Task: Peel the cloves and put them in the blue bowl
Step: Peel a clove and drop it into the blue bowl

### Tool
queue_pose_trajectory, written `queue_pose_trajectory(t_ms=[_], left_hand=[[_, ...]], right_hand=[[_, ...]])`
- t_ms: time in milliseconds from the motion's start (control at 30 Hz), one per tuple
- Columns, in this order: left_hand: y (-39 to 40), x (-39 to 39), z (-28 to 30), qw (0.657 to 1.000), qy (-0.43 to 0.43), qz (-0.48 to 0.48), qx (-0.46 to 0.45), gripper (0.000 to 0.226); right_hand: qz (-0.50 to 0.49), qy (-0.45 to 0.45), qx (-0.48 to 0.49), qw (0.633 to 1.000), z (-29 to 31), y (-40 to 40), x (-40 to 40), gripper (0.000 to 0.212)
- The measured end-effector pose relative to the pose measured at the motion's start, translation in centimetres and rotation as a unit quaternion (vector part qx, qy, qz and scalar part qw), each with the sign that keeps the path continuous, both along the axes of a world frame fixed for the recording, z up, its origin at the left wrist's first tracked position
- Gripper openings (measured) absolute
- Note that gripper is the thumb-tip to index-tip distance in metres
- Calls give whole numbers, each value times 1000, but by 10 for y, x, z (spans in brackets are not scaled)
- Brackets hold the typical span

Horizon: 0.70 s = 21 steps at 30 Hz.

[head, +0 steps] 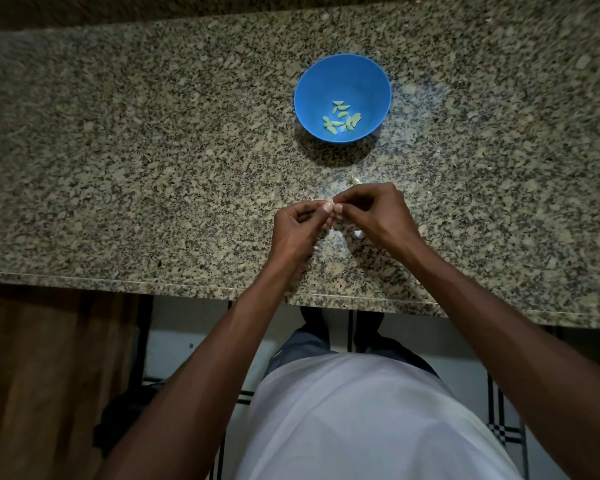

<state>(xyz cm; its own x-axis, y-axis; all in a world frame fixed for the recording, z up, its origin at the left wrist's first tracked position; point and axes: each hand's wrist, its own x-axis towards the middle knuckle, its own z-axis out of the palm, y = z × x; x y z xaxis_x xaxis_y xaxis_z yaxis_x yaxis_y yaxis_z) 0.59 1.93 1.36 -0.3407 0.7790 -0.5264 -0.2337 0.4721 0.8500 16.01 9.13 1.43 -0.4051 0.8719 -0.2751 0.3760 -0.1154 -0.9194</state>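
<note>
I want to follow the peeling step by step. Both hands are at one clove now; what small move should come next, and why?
Probably pull the skin off the clove, which the left hand and right hand pinch together over the granite counter. The blue bowl already holds peeled cloves, so this one likely follows once bare.

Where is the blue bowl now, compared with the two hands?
In the head view the blue bowl stands on the granite counter, beyond the left hand and right hand and slightly right of centre, apart from both.
</note>
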Motion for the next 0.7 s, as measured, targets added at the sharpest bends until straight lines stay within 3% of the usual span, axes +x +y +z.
queue_pose_trajectory(t_ms=[200, 333, 500, 700], left_hand=[[-2, -5, 2, 999, -44, 7, -2, 26], [-1, -9, 2, 999, 19, -32, -12, 25], [-1, -12, -4, 994, 102, -45, -25, 21], [5, -9, 0, 956, 271, -108, -11, 24]], right_hand=[[-18, 77, -98, 992, -3, -1, -2, 18], [-21, 89, -138, 986, -3, -2, -1, 20], [15, 24, -91, 995, -1, 0, -7, 16], [-12, 36, -123, 992, 1, 2, -12, 23]])
